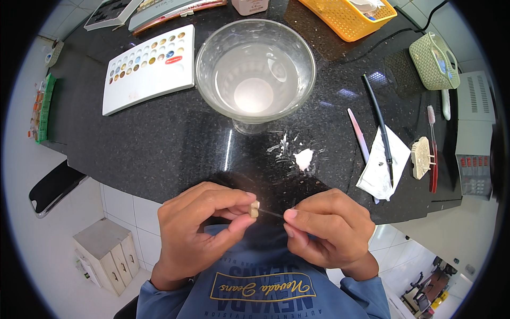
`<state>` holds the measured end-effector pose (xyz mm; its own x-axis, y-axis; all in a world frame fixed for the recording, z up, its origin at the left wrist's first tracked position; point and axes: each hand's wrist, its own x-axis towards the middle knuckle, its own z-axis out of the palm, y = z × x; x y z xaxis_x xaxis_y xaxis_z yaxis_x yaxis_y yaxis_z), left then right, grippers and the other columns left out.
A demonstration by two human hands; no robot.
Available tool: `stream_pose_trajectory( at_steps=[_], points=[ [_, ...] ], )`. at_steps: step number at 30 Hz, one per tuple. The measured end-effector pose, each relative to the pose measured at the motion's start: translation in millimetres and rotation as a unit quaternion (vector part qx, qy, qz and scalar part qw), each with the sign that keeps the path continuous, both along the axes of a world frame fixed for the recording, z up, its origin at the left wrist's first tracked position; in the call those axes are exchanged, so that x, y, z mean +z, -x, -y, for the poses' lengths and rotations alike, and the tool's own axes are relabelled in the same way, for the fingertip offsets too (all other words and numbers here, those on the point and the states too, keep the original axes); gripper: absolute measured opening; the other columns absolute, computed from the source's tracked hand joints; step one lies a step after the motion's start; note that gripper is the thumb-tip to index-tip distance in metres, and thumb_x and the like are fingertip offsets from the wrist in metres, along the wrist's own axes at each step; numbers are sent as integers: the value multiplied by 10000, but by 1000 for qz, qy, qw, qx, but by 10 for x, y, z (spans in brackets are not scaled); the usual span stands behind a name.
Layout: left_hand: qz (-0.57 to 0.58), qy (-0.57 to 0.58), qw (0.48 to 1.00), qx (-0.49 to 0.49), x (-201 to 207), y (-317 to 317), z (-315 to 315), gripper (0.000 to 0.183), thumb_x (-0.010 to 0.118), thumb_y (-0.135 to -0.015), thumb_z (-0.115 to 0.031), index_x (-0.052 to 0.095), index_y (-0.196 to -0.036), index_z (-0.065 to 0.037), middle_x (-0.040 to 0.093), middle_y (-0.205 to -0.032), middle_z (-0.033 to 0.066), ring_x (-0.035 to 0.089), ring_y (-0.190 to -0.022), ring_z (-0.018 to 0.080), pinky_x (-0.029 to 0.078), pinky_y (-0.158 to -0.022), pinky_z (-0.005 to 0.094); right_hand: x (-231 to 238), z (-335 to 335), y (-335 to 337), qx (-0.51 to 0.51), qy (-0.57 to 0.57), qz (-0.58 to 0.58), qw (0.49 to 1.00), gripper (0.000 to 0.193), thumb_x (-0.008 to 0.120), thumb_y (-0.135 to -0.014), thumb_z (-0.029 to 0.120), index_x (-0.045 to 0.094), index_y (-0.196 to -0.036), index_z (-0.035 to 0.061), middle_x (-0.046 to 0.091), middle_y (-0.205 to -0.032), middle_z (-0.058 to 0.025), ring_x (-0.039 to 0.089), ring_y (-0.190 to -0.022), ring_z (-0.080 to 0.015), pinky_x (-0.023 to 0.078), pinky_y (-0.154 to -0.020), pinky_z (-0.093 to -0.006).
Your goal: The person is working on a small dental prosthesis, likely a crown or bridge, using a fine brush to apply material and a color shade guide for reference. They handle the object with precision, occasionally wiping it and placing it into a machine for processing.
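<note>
Beige tooth-shaped piece, small and blocky, pinched in left hand fingers; right hand fingers grip thin needle.

Black speckled stone counter, white tiled floor, small white cabinet

Before my grips on the dark speckled stone desk stands a clear glass bowl; left of it the white rectangular sample tray, right the white paper napkin.

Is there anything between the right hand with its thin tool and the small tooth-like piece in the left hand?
Nothing visible. The thin tool runs straight from the right hand to the small beige piece pinched in the left hand.
</note>
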<state>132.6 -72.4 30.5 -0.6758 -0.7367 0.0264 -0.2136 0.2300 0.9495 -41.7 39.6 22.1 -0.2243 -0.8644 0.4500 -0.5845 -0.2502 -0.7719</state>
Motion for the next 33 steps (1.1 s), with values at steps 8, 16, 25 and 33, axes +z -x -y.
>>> stream_pose_trajectory(
  at_steps=[8, 16, 25, 33],
  points=[
    [3, 7, 1000, 0, -1, 6, -2, 293, 788, -682, 66, 719, -965, 34, 702, -848, 119, 700, -762, 154, 587, -663, 221, -7, -2, -3, -8, 4, 5, 1000, 320, 827, -655, -45, 730, -957, -3, 688, -808, -92, 661, -665, -197, 533, -554, -274],
    [3, 0, 1000, -3, 2, 11, 0, 282, 795, -688, 51, 717, -959, 35, 703, -849, 122, 705, -753, 159, 590, -658, 224, 5, 10, 4, -7, -1, 6, 1000, 310, 821, -664, -51, 732, -956, -2, 691, -812, -92, 660, -668, -195, 534, -557, -276],
    [1, 8, 1000, -3, -7, 2, -4, 277, 789, -691, 60, 717, -956, 31, 699, -844, 115, 700, -749, 152, 590, -654, 224, 11, -4, 5, -15, -2, 7, 1000, 294, 818, -659, -49, 728, -934, 2, 693, -808, -95, 659, -656, -200, 533, -540, -279],
    [-8, -8, 1000, -12, -4, -31, 6, 289, 761, -746, 112, 703, -1021, 44, 705, -900, 133, 723, -818, 168, 610, -691, 247, 49, -107, 37, -48, 34, 122, 991, 261, 747, -700, -75, 732, -953, -9, 701, -799, -110, 669, -646, -200, 537, -556, -275]
  ],
)
